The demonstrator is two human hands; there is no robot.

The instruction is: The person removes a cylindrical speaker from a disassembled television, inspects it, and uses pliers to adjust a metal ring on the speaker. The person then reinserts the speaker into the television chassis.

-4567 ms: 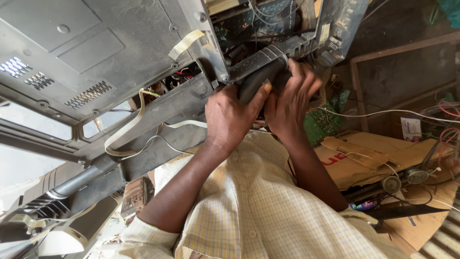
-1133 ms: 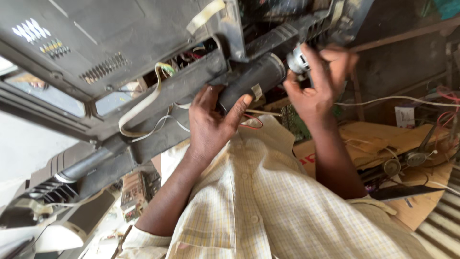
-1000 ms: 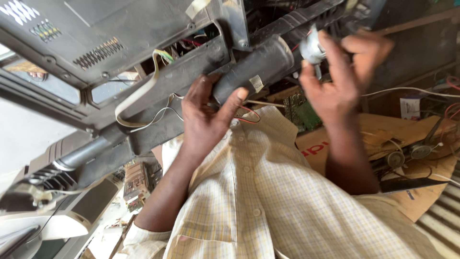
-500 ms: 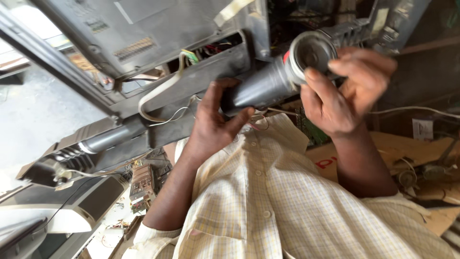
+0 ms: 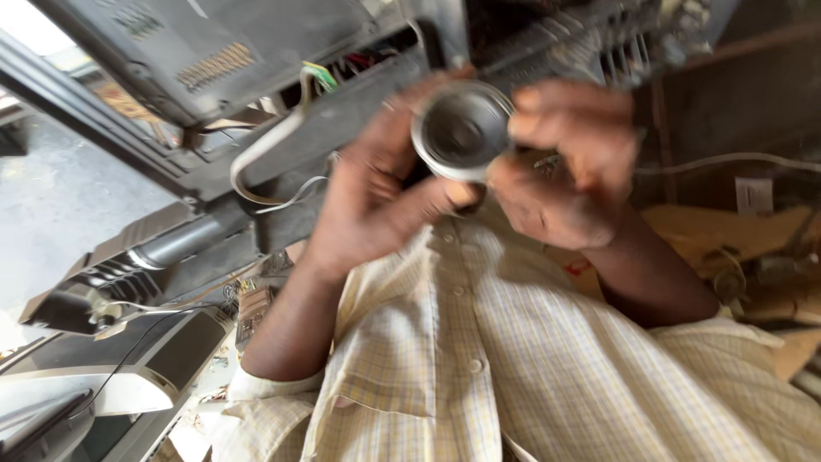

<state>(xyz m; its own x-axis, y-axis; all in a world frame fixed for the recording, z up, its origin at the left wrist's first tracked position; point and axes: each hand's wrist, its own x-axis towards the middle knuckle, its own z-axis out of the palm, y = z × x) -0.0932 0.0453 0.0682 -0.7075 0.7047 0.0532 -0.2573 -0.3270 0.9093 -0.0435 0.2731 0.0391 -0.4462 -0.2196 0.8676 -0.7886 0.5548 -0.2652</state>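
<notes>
Both of my hands hold a dark grey cylinder with a round silvery end point(image 5: 462, 130), turned so that this end faces me. My left hand point(image 5: 369, 198) wraps it from the left and below, thumb under the rim. My right hand point(image 5: 566, 175) grips the right side of the rim with its fingers. The cylinder's body is hidden behind the hands. It is held in front of my chest, above my yellow checked shirt point(image 5: 479, 359), and just below an opened grey plastic casing point(image 5: 256, 51). The picture is blurred by motion.
A flat pale cable point(image 5: 274, 141) and thin wires hang from the casing. A black and silver device point(image 5: 103, 376) lies at the lower left. Brown cardboard point(image 5: 753, 231) with cables and small parts is at the right. A concrete floor point(image 5: 43, 188) shows at the left.
The cylinder has come away from the casing and swung round, so its silvery end now faces me. Both hands have closed in around that end, nearer to my chest.
</notes>
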